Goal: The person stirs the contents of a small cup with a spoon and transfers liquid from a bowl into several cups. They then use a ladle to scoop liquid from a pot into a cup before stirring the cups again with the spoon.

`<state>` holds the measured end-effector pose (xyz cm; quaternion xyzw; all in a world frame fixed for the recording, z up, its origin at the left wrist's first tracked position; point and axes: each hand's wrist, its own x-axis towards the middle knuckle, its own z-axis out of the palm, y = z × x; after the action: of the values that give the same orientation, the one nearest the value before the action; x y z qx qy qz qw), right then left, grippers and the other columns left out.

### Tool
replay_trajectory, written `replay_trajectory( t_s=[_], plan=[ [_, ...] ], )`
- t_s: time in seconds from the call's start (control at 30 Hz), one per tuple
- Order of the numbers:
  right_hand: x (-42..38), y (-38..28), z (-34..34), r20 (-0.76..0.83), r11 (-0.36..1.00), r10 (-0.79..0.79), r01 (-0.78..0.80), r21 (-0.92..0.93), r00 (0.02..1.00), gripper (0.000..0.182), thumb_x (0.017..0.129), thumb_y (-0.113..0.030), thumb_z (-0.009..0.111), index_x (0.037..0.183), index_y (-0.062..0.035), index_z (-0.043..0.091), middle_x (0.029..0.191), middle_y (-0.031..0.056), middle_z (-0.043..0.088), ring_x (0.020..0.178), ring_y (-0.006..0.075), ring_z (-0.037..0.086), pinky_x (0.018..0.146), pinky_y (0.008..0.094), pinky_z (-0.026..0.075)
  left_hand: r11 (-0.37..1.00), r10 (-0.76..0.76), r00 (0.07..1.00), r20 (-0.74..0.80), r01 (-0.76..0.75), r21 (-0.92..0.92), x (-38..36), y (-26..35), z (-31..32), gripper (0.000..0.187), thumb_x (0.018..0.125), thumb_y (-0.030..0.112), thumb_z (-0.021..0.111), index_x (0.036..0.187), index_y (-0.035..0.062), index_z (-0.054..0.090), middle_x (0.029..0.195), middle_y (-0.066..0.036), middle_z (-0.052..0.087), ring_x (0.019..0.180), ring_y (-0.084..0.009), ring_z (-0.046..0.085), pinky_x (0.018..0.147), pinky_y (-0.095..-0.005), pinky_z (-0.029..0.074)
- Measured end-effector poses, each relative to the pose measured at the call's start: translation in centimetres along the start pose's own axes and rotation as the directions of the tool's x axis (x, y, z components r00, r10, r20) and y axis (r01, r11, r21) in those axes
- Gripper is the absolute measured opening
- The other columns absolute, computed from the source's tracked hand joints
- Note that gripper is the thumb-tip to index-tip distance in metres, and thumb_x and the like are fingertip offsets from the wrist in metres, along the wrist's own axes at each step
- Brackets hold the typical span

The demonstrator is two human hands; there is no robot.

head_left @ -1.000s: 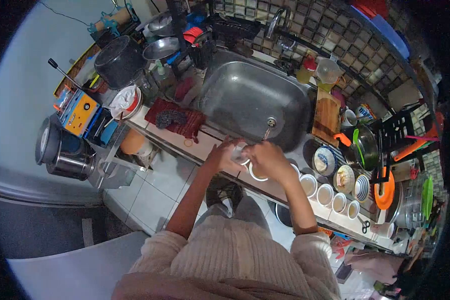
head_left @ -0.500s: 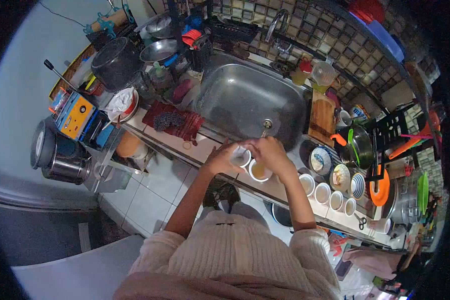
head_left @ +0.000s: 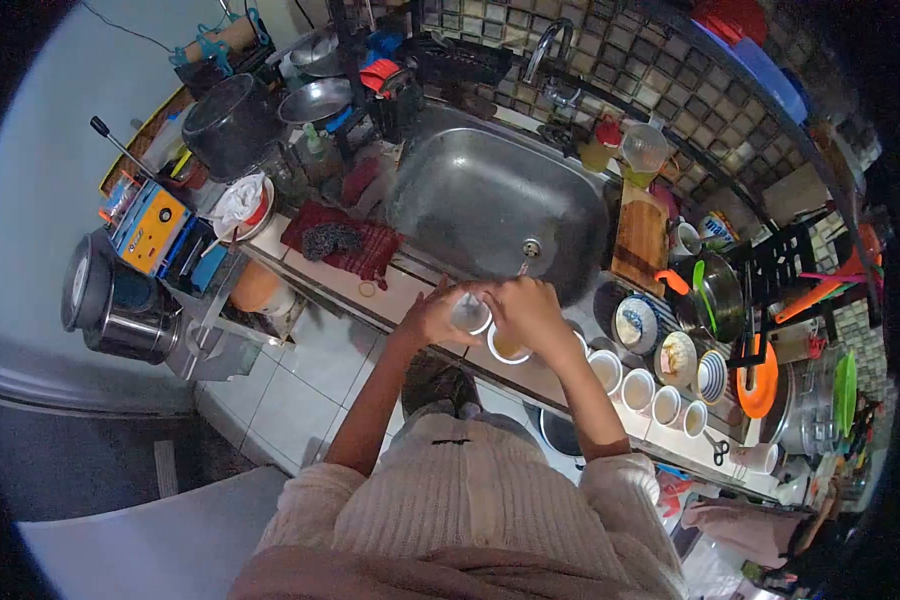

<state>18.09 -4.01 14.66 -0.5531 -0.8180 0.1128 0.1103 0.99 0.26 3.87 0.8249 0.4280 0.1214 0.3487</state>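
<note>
At the counter's front edge, my left hand point(head_left: 432, 318) is wrapped around a white cup point(head_left: 469, 316), tipped so its mouth faces me. My right hand point(head_left: 526, 308) is closed, its fingertips right at that cup's rim. A thin, handle-like piece point(head_left: 524, 267) pokes out above the right hand toward the sink drain; what those fingers grip I cannot tell. Just below the right hand stands a second white cup point(head_left: 508, 346) with yellowish-brown liquid in it. Right of my forearm, several similar white cups point(head_left: 638, 390) line the counter edge, with pale brownish contents.
Behind my hands is a steel sink point(head_left: 470, 190) with a faucet point(head_left: 550, 52). A dark red cloth point(head_left: 355, 245) with a scouring pad lies to the left. To the right are a wooden board point(head_left: 640, 235), bowls point(head_left: 676, 358), an orange plate point(head_left: 758, 382) and scissors point(head_left: 718, 449).
Both hands and the two cups sit slightly farther left in view, along with a small shift of the whole scene. The left hand keeps its hold on the cup.
</note>
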Motion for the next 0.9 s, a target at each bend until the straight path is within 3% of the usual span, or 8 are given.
replay_trajectory(
  t_s=[0.03,0.07,0.13,0.23,0.37,0.43,0.63,0.9],
  plan=[
    [-0.1,-0.3,-0.4,0.047,1.000,0.019,-0.018,-0.012,0.999,0.020,0.084,-0.024,0.053,0.098,-0.0204,0.066,0.072,0.0159,0.061,0.070,0.0357,0.060,0.063,0.0460,0.048,0.995,-0.026,0.995,0.097,0.035,-0.092,0.0,0.3,-0.5,0.092,0.051,0.053,0.078,0.127,0.0210,0.039,0.137,-0.014,0.036,0.131,-0.0373,0.024,0.099,-0.0588,0.024],
    [0.1,-0.1,0.3,0.047,1.000,0.014,-0.014,-0.012,0.999,0.020,0.084,-0.024,0.053,0.098,-0.0204,0.066,0.072,0.0159,0.061,0.070,0.0357,0.060,0.063,0.0460,0.048,0.995,-0.029,0.995,0.093,0.037,-0.091,0.1,0.1,-0.5,0.092,0.051,0.053,0.078,0.127,0.0210,0.039,0.137,-0.014,0.036,0.131,-0.0373,0.024,0.099,-0.0588,0.024],
    [0.6,0.1,1.9,-0.082,0.991,-0.115,0.120,0.065,0.990,0.019,0.084,-0.024,0.052,0.095,-0.0197,0.067,0.071,0.0165,0.061,0.070,0.0350,0.061,0.063,0.0471,0.048,0.993,0.115,0.992,0.057,-0.114,-0.017,0.1,-0.3,0.0,0.082,0.052,0.031,0.083,0.121,0.0097,0.043,0.120,-0.013,0.047,0.117,-0.0299,0.043,0.098,-0.0396,0.035],
    [1.1,0.0,1.7,-0.060,0.999,0.035,-0.037,-0.029,0.998,0.017,0.084,-0.021,0.052,0.091,-0.0171,0.067,0.072,0.0162,0.061,0.070,0.0347,0.061,0.062,0.0474,0.048,0.996,0.081,0.993,-0.087,-0.083,-0.020,-0.1,-0.2,0.4,0.081,0.053,0.030,0.083,0.120,0.0078,0.043,0.123,-0.014,0.046,0.117,-0.0294,0.043,0.099,-0.0393,0.034],
    [1.5,0.8,2.4,-0.091,1.000,-0.002,0.002,0.009,0.996,0.017,0.083,-0.022,0.052,0.090,-0.0157,0.067,0.073,0.0158,0.062,0.070,0.0355,0.061,0.062,0.0471,0.048,0.995,0.043,0.999,-0.018,-0.044,-0.086,-0.1,-0.4,0.3,0.083,0.054,0.030,0.083,0.123,0.0074,0.041,0.125,-0.014,0.044,0.118,-0.0293,0.043,0.100,-0.0383,0.034],
    [2.7,0.8,1.9,0.022,0.982,-0.020,0.015,0.186,1.000,0.018,0.083,-0.025,0.053,0.091,-0.0163,0.067,0.077,0.0151,0.063,0.074,0.0363,0.061,0.066,0.0466,0.049,0.992,0.096,0.993,-0.074,-0.102,-0.080,0.7,-2.6,1.7,0.096,0.049,0.047,0.081,0.130,0.0176,0.036,0.127,-0.017,0.044,0.123,-0.0368,0.036,0.095,-0.0564,0.031],
    [1.9,-0.3,0.4,0.017,0.991,0.131,-0.131,0.018,0.991,0.018,0.084,-0.026,0.053,0.091,-0.0164,0.067,0.080,0.0137,0.064,0.079,0.0356,0.061,0.070,0.0471,0.048,0.994,0.058,0.996,-0.074,-0.064,-0.087,0.0,-1.5,1.0,0.100,0.047,0.050,0.081,0.130,0.0161,0.036,0.127,-0.018,0.043,0.121,-0.0368,0.038,0.095,-0.0553,0.031],
    [2.4,-0.6,2.1,-0.077,0.984,0.168,-0.162,0.079,0.983,0.017,0.085,-0.024,0.052,0.088,-0.0139,0.065,0.075,0.0150,0.063,0.074,0.0357,0.061,0.066,0.0459,0.049,0.997,0.055,0.998,-0.043,-0.057,-0.047,0.4,-2.1,1.4,0.100,0.047,0.050,0.080,0.130,0.0157,0.036,0.134,-0.016,0.035,0.126,-0.0379,0.030,0.098,-0.0591,0.024]
  ],
)
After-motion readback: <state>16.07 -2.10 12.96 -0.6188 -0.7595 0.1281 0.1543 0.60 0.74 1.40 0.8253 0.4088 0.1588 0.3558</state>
